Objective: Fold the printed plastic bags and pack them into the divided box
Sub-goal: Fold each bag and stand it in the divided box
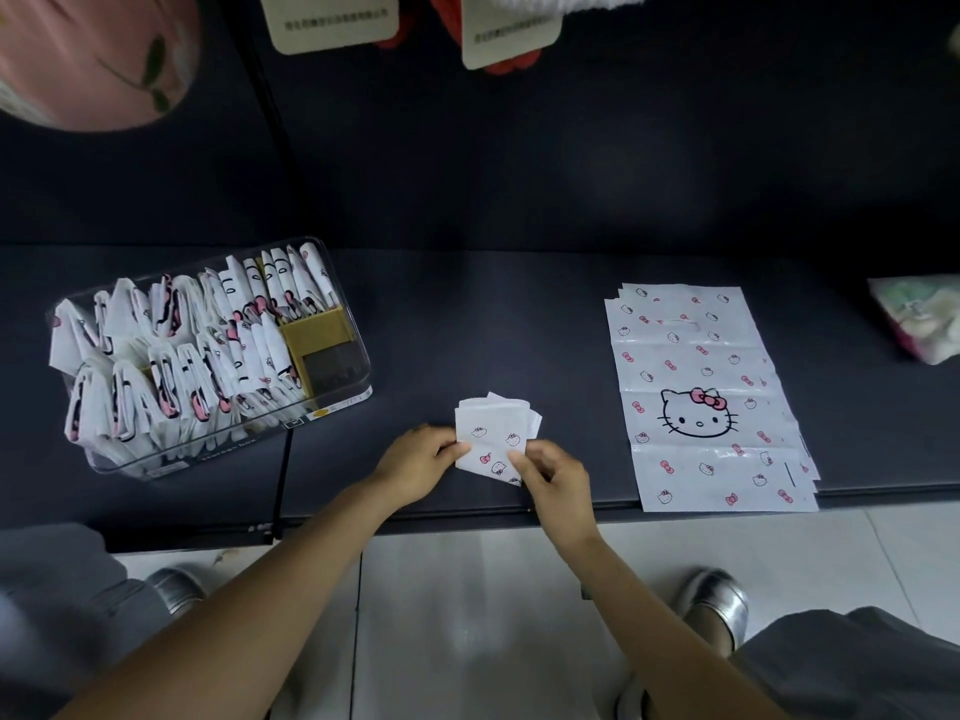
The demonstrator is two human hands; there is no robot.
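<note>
dark shelf point(467, 324): both hands pinch folded bag point(493, 439), upright.

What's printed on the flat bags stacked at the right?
White flat bags with small pink bows, little cat faces, one big cat face; head view.

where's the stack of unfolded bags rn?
Head view, right side: the flat bag stack lies on the dark shelf, reaching its front edge, right of the hands and far from the divided box.

Two hanging cards point(328, 20) each showing one line of print too blurred for reading, clear box point(332, 407) bearing small front-wall lettering too faint for reading, cat face and bow prints appearing wordless on flat bags point(701, 397)
</note>
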